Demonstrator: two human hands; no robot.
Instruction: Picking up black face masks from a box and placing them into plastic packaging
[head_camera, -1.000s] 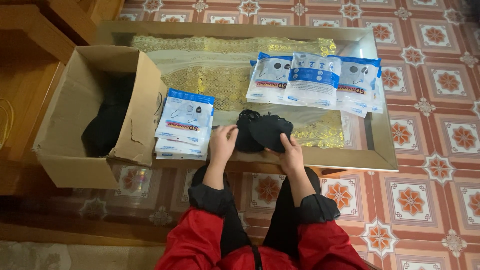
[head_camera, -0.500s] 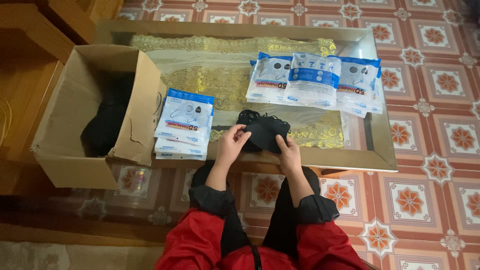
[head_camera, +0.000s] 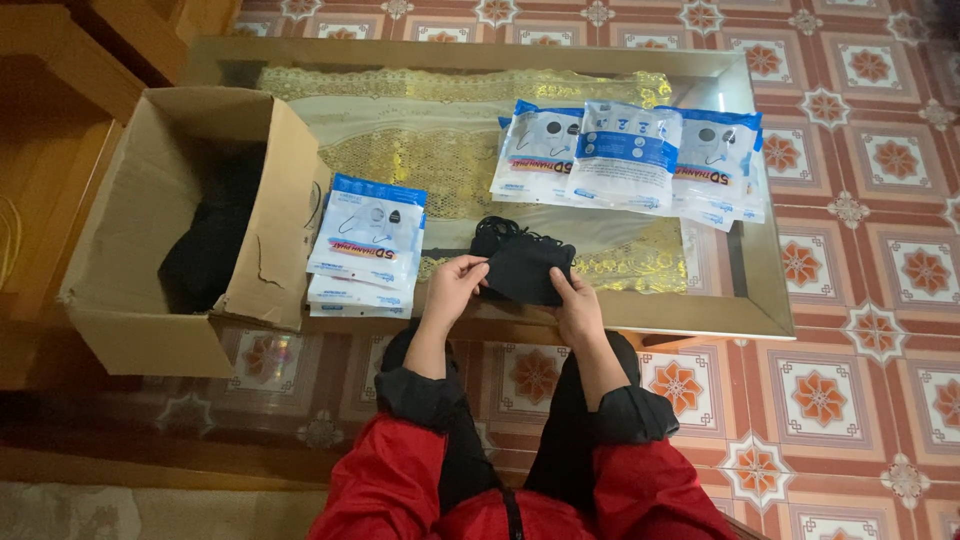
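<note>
My left hand (head_camera: 455, 285) and my right hand (head_camera: 578, 307) together hold a stack of black face masks (head_camera: 523, 262) just above the near edge of a glass-topped table (head_camera: 700, 315). The left hand's fingers pinch the stack's left side; the right hand grips its lower right corner. Thin ear loops stick out at the stack's top. To the left lies a pile of blue-and-white mask packets (head_camera: 367, 245). Further back on the right, a row of similar flat packets (head_camera: 630, 158) is spread out.
An open cardboard box (head_camera: 140, 330) stands at the table's left end with dark masks (head_camera: 210, 240) inside. A gold lace cloth (head_camera: 420, 150) lies under the glass. Patterned floor tiles (head_camera: 860, 300) surround the table; wooden furniture (head_camera: 60, 60) is on the left.
The mask stack and both hands shifted slightly toward the table's near edge, and the fingers changed their hold on the stack's sides. Packets and box stayed put.
</note>
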